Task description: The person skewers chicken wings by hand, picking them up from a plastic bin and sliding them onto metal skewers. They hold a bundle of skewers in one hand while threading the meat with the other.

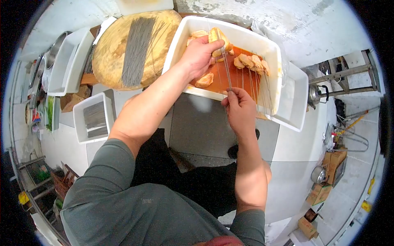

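Observation:
My left hand [201, 55] pinches a piece of orange-coated meat [216, 36] over the white tub [172, 53]. Thin metal skewers run down from that piece to my right hand [238, 102], whose fingers are closed on them at the tub's near edge. Reddish-orange marinade lies in the tub, with a loose meat piece [204, 80] near my left wrist. At the tub's right side, skewered meat pieces [251, 62] rest in a row, their skewers pointing toward me over the rim.
A bundle of metal skewers [138, 51] lies on the round wooden board [108, 53] left of the tub. Below it stands a small white bin [80, 123] with more skewers. Another white tub [298, 98] sits at the right, and a kettle [319, 175] farther down.

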`<move>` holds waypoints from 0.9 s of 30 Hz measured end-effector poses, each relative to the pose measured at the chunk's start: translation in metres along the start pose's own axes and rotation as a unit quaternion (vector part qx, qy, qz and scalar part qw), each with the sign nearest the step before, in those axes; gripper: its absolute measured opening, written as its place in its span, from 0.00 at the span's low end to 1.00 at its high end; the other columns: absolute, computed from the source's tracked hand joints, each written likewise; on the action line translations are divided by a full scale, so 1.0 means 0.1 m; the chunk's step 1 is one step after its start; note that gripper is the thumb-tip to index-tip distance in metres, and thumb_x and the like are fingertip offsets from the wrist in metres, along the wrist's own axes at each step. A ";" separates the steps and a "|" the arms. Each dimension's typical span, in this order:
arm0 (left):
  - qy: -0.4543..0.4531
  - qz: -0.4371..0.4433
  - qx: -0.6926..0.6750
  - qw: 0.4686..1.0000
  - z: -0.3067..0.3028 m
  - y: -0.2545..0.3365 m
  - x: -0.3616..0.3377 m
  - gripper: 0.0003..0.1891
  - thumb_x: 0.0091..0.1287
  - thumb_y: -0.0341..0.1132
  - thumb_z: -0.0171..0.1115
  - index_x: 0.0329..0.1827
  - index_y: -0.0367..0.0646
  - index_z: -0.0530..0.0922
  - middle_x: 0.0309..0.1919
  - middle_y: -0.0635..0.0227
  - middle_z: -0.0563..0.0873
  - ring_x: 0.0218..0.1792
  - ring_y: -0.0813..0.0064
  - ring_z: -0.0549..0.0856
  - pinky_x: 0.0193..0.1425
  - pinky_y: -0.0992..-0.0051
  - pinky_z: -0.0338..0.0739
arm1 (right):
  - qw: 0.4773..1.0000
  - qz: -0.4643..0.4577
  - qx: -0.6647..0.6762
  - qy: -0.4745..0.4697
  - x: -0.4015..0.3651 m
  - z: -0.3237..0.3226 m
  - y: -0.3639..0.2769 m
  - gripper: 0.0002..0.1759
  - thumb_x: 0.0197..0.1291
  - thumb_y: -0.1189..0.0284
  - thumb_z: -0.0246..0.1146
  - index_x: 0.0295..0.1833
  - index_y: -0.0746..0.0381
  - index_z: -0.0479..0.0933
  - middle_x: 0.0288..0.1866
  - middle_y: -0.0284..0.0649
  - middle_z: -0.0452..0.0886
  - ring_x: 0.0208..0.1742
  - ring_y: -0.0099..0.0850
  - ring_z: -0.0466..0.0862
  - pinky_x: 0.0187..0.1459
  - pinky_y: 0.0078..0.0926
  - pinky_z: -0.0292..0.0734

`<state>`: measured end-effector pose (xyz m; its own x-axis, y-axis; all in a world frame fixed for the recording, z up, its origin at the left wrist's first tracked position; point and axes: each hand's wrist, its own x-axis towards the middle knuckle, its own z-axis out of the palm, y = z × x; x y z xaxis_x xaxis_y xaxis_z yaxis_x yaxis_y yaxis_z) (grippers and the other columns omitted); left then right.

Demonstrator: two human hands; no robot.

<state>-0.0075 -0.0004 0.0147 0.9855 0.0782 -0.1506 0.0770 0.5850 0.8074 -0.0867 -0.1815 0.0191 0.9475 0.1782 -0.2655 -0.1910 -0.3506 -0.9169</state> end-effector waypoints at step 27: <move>-0.027 -0.008 -0.027 0.999 0.01 0.07 -0.03 0.12 0.69 0.31 0.58 0.52 0.35 0.75 0.47 0.61 0.83 0.46 0.70 0.84 0.49 0.72 0.83 | 0.986 0.040 0.162 -0.028 0.03 0.03 0.00 0.09 0.68 0.69 0.55 0.45 0.65 0.70 0.26 0.40 0.82 0.16 0.18 0.70 0.19 0.17 0.65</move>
<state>-0.0095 0.0027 0.0210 0.9910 0.0266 -0.1310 0.0854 0.6282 0.7733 -0.0852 -0.1780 0.0175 0.9123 0.2159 -0.3481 -0.3444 -0.0555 -0.9372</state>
